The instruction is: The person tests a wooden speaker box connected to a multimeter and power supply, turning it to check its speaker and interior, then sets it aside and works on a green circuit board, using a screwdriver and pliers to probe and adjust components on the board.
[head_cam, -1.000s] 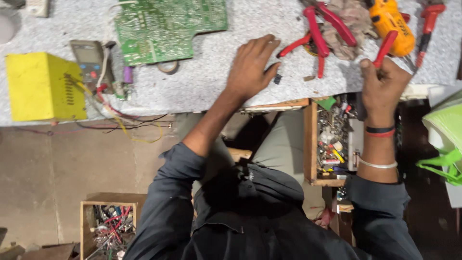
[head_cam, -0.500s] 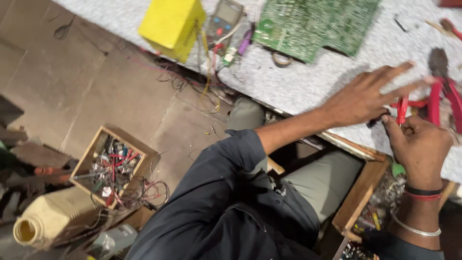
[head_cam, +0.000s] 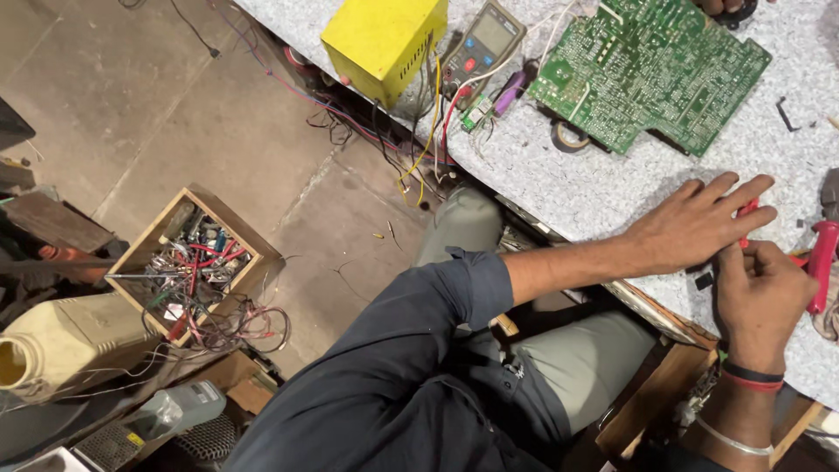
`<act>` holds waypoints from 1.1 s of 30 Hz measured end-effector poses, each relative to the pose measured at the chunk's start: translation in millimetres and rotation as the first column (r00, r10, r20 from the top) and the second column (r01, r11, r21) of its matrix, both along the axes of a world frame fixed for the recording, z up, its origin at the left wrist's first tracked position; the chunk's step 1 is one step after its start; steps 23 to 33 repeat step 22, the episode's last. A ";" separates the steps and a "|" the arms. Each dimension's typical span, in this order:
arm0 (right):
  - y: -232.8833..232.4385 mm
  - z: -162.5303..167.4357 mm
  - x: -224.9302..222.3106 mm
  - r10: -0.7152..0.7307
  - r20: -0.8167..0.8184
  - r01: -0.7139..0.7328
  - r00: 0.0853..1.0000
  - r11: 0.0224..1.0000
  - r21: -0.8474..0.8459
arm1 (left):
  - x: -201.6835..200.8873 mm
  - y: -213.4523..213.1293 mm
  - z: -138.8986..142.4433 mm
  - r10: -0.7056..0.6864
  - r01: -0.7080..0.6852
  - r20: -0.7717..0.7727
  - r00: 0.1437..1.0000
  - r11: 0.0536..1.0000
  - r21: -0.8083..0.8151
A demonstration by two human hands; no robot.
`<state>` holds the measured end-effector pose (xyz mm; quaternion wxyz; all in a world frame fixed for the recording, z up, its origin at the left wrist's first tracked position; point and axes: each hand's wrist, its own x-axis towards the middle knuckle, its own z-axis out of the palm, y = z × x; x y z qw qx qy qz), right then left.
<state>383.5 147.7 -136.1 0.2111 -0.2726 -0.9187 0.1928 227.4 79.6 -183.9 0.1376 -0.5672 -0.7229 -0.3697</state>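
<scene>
Speckled grey bench (head_cam: pixel 612 188) carries a green circuit board (head_cam: pixel 647 65), multimeter (head_cam: pixel 482 39) and yellow box (head_cam: pixel 384 39). My left hand (head_cam: pixel 695 229) lies flat, fingers spread; my right hand (head_cam: pixel 760 293) pinches a small red-handled tool (head_cam: pixel 745 215) at the left fingertips.

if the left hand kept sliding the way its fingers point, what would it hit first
The left hand lies flat on the speckled bench, fingers aimed toward the picture's right. First in line looks to be the red-handled pliers, just past the small red item its fingertips touch; depth is unclear.
</scene>
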 end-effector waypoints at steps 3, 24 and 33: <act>-3.2 -5.5 -3.4 -0.013 -0.012 0.014 1.000 1.000 0.013 | -3.8 -6.0 10.0 0.042 -0.042 0.011 0.999 0.999 0.029; 6.3 -8.8 4.8 -0.097 0.000 0.097 0.995 0.995 0.027 | -27.6 -19.1 36.3 0.095 -0.091 0.109 0.989 0.995 -0.046; 6.3 -8.8 4.8 -0.097 0.000 0.097 0.995 0.995 0.027 | -27.6 -19.1 36.3 0.095 -0.091 0.109 0.989 0.995 -0.046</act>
